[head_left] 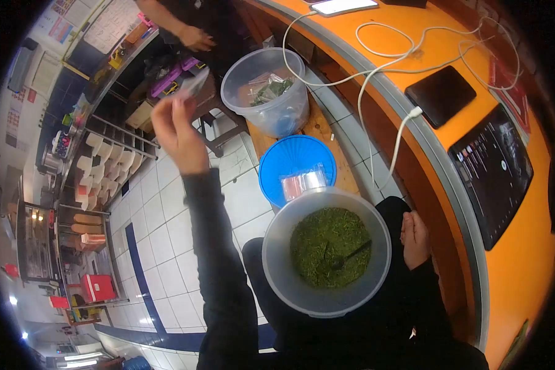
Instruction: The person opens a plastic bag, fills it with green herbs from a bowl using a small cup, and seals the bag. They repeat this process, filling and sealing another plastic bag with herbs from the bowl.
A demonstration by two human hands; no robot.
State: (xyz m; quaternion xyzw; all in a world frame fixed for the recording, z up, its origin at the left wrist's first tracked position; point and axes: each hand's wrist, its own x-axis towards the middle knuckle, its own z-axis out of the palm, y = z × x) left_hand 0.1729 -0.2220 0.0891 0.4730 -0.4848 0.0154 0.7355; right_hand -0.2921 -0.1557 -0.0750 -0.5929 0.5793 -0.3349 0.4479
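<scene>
A white tiled floor (pixel 160 246) runs along the left, and an orange counter (pixel 518 271) curves down the right. The seated person fills the narrow strip between them. Nearest, on the lap, sits a clear tub (pixel 277 271) of chopped green herbs (pixel 327 246) with a dark spoon (pixel 351 251) lying in them. The right hand (pixel 415 239) rests just beside its rim, close under the counter edge, fingers curled in together with nothing seen in them.

Just past the tub, a blue lid (pixel 290 161) lies on a wooden bench (pixel 317 126) with small packets (pixel 302 183) on it — its near edge is hidden under the tub's rim. The left hand (pixel 177 132) is raised over open floor, fingertips pinched on a small clear packet (pixel 194 83) held above it, well apart from both tubs.

Farther along the bench stands a far tub (pixel 293 108) holding filled packets. Beyond it, another person's hand (pixel 196 38) shows. On the counter lie a tablet (pixel 496 172), a phone (pixel 441 92) and a looping white cable (pixel 382 74).
</scene>
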